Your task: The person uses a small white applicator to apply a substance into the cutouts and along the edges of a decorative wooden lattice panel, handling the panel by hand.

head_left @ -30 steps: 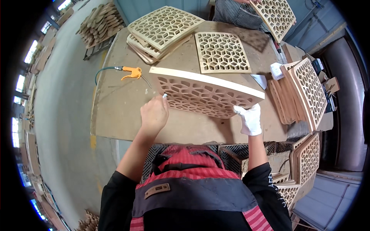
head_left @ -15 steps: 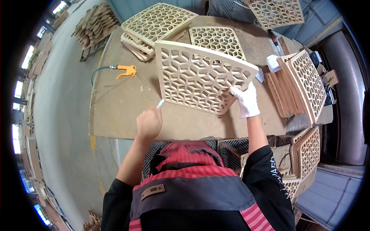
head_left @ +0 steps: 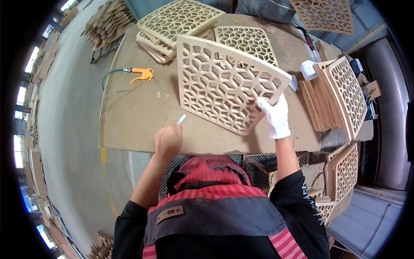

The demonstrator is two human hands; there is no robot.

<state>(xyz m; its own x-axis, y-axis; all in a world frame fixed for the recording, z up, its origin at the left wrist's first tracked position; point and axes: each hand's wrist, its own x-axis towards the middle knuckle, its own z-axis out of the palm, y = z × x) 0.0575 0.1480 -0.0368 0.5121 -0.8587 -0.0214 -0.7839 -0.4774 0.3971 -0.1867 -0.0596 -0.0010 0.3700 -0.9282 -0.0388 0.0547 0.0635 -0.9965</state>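
My right hand (head_left: 276,115), in a white glove, grips a pale wooden lattice panel (head_left: 224,84) by its lower right edge. The panel is tilted up over the worktable (head_left: 133,116), and its openings form a pattern of cubes and stars. Bare and closed, my left hand (head_left: 168,139) pinches a small pale-blue, stick-like piece (head_left: 182,119) between thumb and fingers. That piece points up just below the panel's lower left corner, apart from it. Whether it is chalk or something folded I cannot tell.
An orange air blow gun (head_left: 142,74) on a green hose lies left on the table. Stacked lattice panels (head_left: 179,19) stand at the back left, and another panel (head_left: 248,41) lies behind mine. More panels (head_left: 345,95) lean at the right. Wooden slats (head_left: 108,26) are piled beyond the table.
The panel has turned a little, its lower right corner dropping and its lower left corner rising. A gap now shows between that left corner and the pale-blue piece in my left hand.
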